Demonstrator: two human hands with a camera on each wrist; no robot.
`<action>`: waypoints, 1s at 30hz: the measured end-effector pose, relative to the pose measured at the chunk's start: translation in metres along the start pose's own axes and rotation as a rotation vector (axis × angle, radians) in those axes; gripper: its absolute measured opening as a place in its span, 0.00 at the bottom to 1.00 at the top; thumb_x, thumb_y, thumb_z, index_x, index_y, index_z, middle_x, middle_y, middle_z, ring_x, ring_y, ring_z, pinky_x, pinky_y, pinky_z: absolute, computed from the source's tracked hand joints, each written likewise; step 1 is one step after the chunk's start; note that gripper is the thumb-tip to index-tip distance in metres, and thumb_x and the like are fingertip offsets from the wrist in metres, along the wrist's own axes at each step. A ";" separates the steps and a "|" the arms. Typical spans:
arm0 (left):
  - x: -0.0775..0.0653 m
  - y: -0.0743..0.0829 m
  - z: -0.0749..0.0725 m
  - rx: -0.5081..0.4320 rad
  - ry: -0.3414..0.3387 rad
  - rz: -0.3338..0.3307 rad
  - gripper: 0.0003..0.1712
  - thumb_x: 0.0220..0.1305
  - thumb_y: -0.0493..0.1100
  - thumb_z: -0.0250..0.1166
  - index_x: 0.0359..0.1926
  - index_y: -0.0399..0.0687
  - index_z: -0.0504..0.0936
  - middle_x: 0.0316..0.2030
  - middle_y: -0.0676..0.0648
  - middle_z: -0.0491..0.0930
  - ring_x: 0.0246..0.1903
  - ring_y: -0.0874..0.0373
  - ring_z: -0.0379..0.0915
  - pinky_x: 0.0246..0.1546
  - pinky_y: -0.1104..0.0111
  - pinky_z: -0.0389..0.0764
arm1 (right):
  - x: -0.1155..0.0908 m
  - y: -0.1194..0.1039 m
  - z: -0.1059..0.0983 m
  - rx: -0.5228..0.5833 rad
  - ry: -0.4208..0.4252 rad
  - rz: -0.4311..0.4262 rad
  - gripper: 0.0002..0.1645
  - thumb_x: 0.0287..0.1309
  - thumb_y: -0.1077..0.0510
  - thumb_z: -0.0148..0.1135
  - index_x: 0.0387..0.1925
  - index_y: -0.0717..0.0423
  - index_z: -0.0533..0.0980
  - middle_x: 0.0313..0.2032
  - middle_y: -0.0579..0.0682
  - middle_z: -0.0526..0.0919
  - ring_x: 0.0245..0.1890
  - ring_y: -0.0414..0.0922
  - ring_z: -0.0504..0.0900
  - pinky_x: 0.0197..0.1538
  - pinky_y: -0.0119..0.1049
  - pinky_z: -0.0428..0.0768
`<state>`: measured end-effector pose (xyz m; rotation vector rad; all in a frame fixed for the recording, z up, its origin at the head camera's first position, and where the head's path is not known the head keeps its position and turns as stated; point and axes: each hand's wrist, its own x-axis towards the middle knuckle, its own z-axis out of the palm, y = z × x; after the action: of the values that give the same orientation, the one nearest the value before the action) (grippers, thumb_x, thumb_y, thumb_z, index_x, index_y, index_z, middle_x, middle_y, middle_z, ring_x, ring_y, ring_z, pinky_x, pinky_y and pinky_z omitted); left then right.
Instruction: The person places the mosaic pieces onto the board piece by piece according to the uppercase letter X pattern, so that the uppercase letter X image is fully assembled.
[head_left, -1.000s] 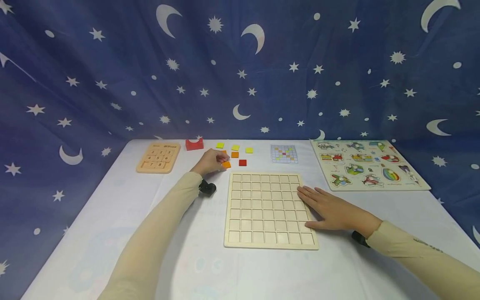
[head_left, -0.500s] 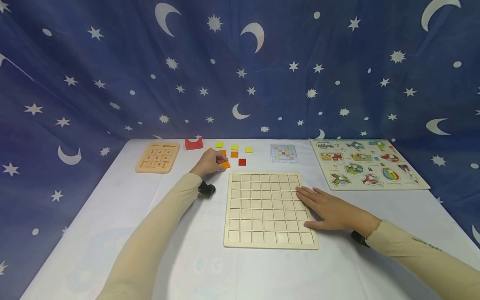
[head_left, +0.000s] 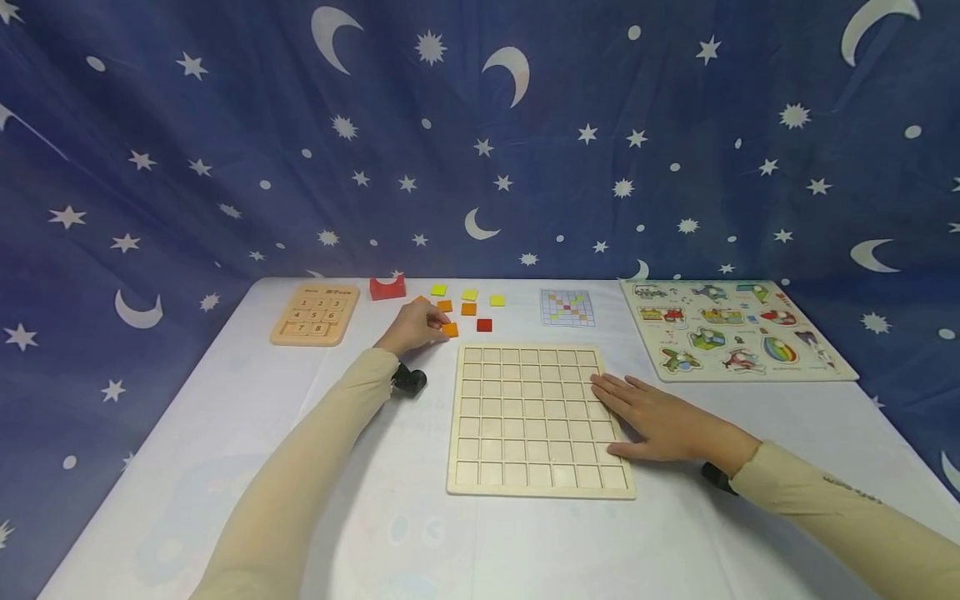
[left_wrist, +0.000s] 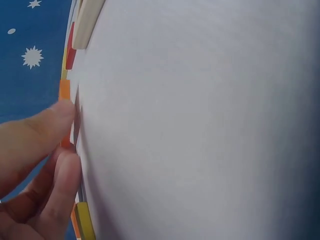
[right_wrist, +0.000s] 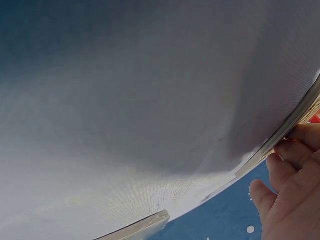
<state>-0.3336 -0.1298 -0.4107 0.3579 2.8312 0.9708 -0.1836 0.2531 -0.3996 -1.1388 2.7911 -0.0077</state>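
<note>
At the far edge of the loose tiles, my left hand [head_left: 414,325] pinches an orange square tile [head_left: 450,330] between thumb and fingers. In the left wrist view the thumb lies against that orange tile [left_wrist: 65,89], just above the table. Nearby lie more orange tiles [head_left: 468,309], a red tile [head_left: 484,325] and several yellow tiles [head_left: 469,295]. My right hand [head_left: 660,421] rests with straight fingers on the right edge of a pale wooden grid board [head_left: 542,492], whose cells hold no tiles. In the right wrist view its fingertips [right_wrist: 295,152] touch the board's edge.
A printed grid card [head_left: 567,308] with coloured squares lies behind the board. To the left are a wooden number puzzle [head_left: 315,317] and a red block with a curved notch [head_left: 387,289]. A picture puzzle board [head_left: 738,333] lies at the back right, before a star-patterned curtain [head_left: 480,150].
My left hand has drawn back slightly to the left, and the orange tile at its fingertips has turned a little. More orange tiles show beside it. The right hand stays put.
</note>
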 end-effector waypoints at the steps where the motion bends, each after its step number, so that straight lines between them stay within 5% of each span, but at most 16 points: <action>1: 0.000 -0.001 0.000 -0.007 0.000 0.007 0.16 0.51 0.36 0.71 0.43 0.39 0.84 0.39 0.42 0.81 0.37 0.55 0.73 0.42 0.70 0.76 | 0.000 0.000 0.000 0.003 -0.003 0.002 0.51 0.60 0.30 0.48 0.70 0.61 0.53 0.72 0.57 0.53 0.71 0.56 0.55 0.69 0.53 0.58; 7: -0.007 0.000 -0.001 -0.061 -0.010 0.076 0.16 0.51 0.39 0.71 0.43 0.40 0.85 0.39 0.42 0.84 0.36 0.55 0.77 0.42 0.69 0.78 | 0.001 -0.002 -0.001 0.012 -0.038 0.018 0.52 0.60 0.29 0.46 0.71 0.60 0.52 0.73 0.56 0.51 0.72 0.55 0.53 0.70 0.52 0.56; 19: -0.027 0.028 0.004 -0.123 -0.121 0.223 0.15 0.49 0.38 0.73 0.41 0.40 0.85 0.37 0.44 0.85 0.32 0.60 0.78 0.38 0.73 0.79 | 0.000 0.000 0.000 0.009 -0.048 0.031 0.52 0.59 0.29 0.49 0.72 0.59 0.50 0.73 0.54 0.49 0.73 0.52 0.51 0.71 0.50 0.55; 30: -0.037 0.045 0.022 -0.118 -0.195 0.224 0.14 0.46 0.37 0.74 0.38 0.40 0.85 0.31 0.46 0.85 0.28 0.63 0.75 0.34 0.75 0.77 | 0.000 0.002 0.002 0.001 -0.007 0.005 0.52 0.59 0.30 0.49 0.71 0.61 0.52 0.72 0.57 0.52 0.72 0.54 0.54 0.70 0.52 0.57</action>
<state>-0.2853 -0.0921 -0.3982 0.7262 2.5848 1.0718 -0.1843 0.2544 -0.4020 -1.1292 2.7877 -0.0052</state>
